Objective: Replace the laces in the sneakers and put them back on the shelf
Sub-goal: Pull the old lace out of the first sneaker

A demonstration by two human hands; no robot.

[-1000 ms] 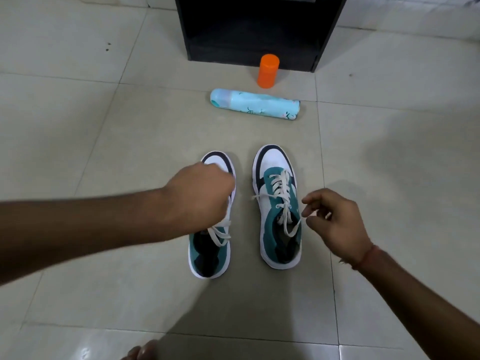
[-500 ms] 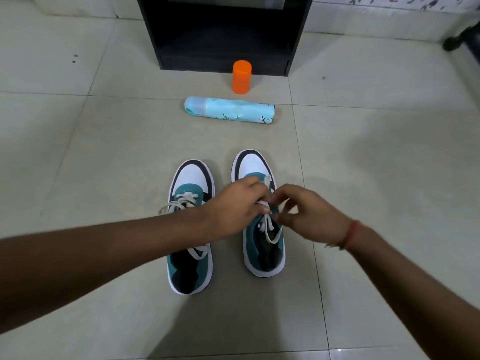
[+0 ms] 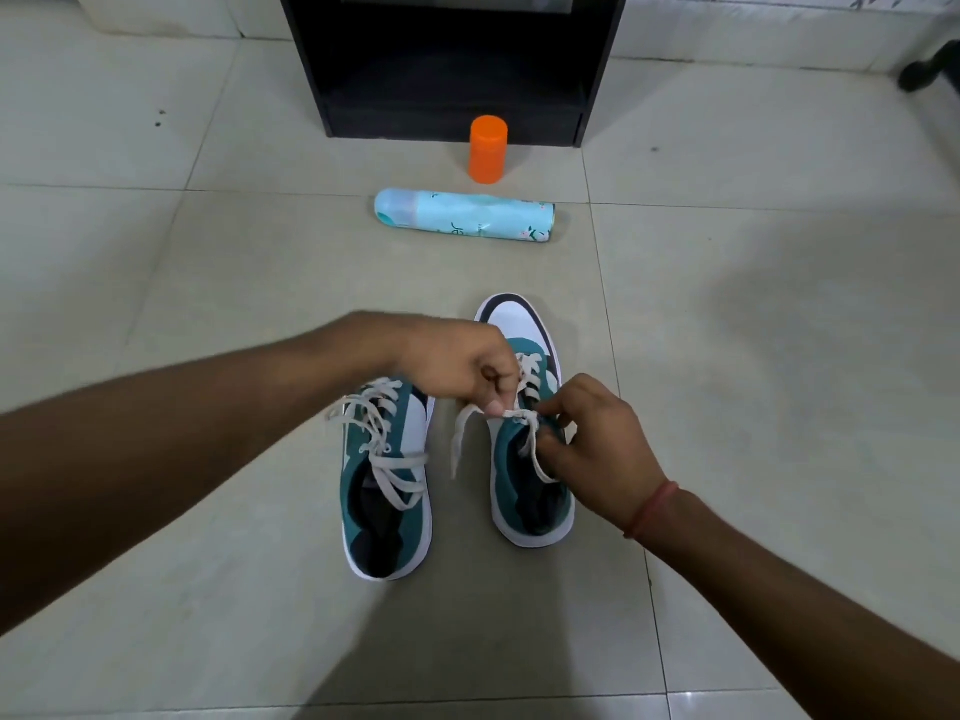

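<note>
Both grips are busy on the cream flat lace (image 3: 524, 407) of the right teal-and-white canvas sneaker (image 3: 530, 439): my left hand (image 3: 457, 363) has thumb and fingers pinched together on a strand near the upper eyelets, and my right hand (image 3: 587, 449) has its fingers curled around the strand on the other side. One loose end hangs off toward 7 o'clock of that shoe.

I judge I am still in the lacing stage. Just beside it at 9 o'clock, the left teal-and-white canvas sneaker (image 3: 387, 485) is threaded but its lace lies slack and untied. Both shoes sit on the pale tiled floor (image 3: 156, 283).

Left to do: snug and tie both, then carry them to the black wooden shelf (image 3: 452, 70) at 12 o'clock. An orange plastic cap (image 3: 488, 148) and a light-blue spray can (image 3: 465, 215) lying on its side stand between the shoes and it.
</note>
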